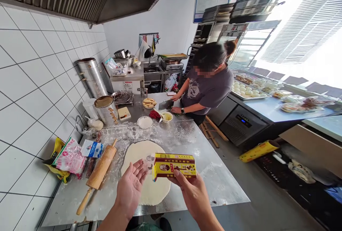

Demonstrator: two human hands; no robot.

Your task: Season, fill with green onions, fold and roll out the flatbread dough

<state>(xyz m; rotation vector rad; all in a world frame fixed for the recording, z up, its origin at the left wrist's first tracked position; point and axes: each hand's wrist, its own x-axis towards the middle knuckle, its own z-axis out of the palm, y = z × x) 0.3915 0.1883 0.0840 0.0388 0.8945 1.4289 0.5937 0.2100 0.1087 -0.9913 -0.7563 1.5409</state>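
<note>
My right hand (191,188) grips a yellow and brown printed carton (175,166), held level above the table with its left end open. Beside that end, my left hand (131,184) is palm up, fingers spread and slightly curled. Something pale and greyish (148,162) shows between the carton's end and my left fingertips; I cannot make out what it is. Under both hands, a wide rolled-out sheet of dough (155,193) lies flat on the floury metal table (213,181). A wooden rolling pin (103,167) rests left of the dough.
Across the table a co-worker (210,81) holds a broad knife (166,105) at a board. Nearer stand a yellow-filled bowl (167,117), a flour dish (145,122) and a plate of pastries (149,103). Bags (70,158) and metal canisters (105,110) line the left wall.
</note>
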